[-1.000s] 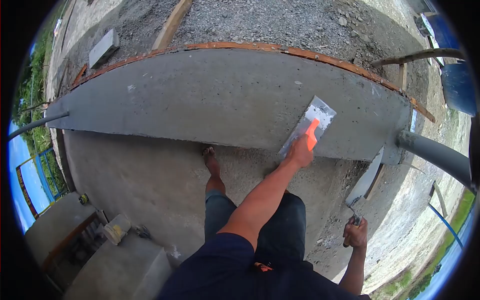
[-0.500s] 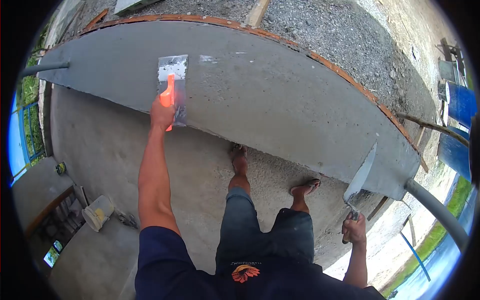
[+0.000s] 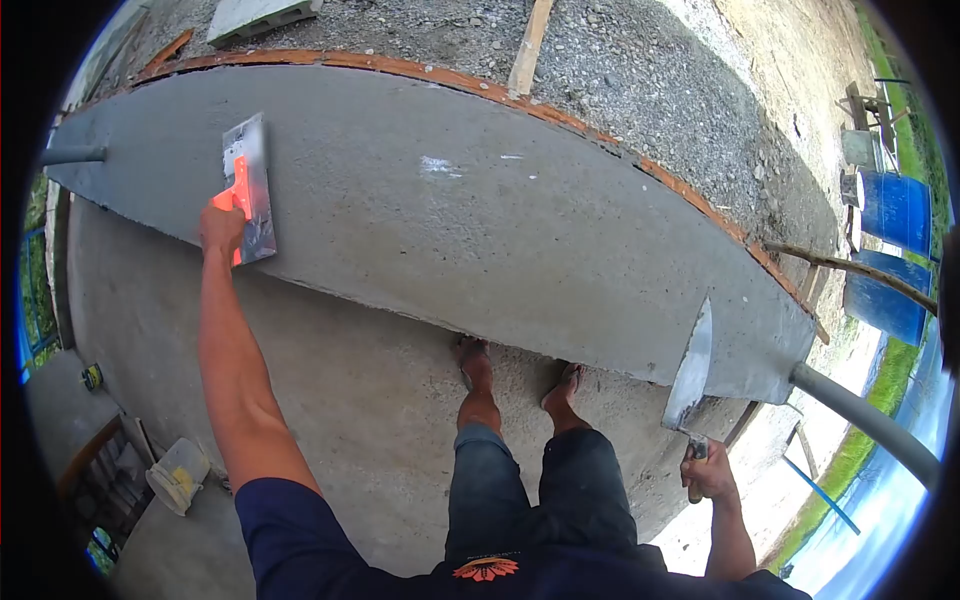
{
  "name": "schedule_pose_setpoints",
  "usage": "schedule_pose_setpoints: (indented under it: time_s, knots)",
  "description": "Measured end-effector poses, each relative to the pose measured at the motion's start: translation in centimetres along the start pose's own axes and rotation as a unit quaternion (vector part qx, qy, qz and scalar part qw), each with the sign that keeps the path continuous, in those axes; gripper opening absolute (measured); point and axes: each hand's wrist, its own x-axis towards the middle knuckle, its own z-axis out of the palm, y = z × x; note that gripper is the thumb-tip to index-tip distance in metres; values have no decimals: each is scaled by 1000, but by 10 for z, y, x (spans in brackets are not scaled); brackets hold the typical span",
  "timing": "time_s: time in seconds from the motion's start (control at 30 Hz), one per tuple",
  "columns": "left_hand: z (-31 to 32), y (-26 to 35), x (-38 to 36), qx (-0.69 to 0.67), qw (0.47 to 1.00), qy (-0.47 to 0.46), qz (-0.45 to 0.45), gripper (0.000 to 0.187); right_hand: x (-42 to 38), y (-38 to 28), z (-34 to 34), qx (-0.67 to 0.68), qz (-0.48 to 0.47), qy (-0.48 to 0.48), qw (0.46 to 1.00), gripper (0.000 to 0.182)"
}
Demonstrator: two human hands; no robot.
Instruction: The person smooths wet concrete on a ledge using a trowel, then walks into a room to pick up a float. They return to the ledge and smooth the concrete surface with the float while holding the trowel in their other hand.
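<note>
Head view: left grip (image 3: pixel 222 228) holds a float (image 3: pixel 258 200), likely for flat contact on the slab (image 3: pixel 480 230); right grip (image 3: pixel 712 470), a trowel (image 3: pixel 691 370).

At the upper part of the view there is spread grey gravel (image 3: pixel 650 80), with a concrete block (image 3: pixel 262 17) lying toward the left and a pale wooden piece (image 3: pixel 529 48) stretching over the stones. On the right side, two blue drums (image 3: pixel 895 212) are near each other, a rough pole (image 3: pixel 862 268) passes in front of the nearer one, and lower down a thin blue bar (image 3: pixel 822 495) is seen against green grass (image 3: pixel 880 408). At the lower left is a whitish bucket (image 3: pixel 178 475) with yellowish stain, and near it a small yellow-and-black object (image 3: pixel 92 377), too small to recognise.
</note>
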Motion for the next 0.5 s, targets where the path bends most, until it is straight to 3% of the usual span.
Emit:
schedule_pose_setpoints:
  time_s: [0.1,0.17,0.2,0.3,0.43,0.5]
  knots:
    - [30,81,-26,-13,993,-117,1,30,0,11,-1,29,20,2,999,18]
    - [75,135,-50,-28,984,-131,122,30,7,11,-3,48,15,-4,999,18]
    - [80,183,-92,10,976,-136,169,30,11,12,-2,57,9,-9,998,18]
    - [117,273,-201,13,950,-257,178,37,15,11,-8,78,-21,-20,997,19]
    - [147,335,-336,76,877,-375,291,37,3,0,-34,74,-50,-7,996,20]
    - [141,331,-343,78,878,-381,280,38,-9,6,-57,88,-52,-1,995,21]
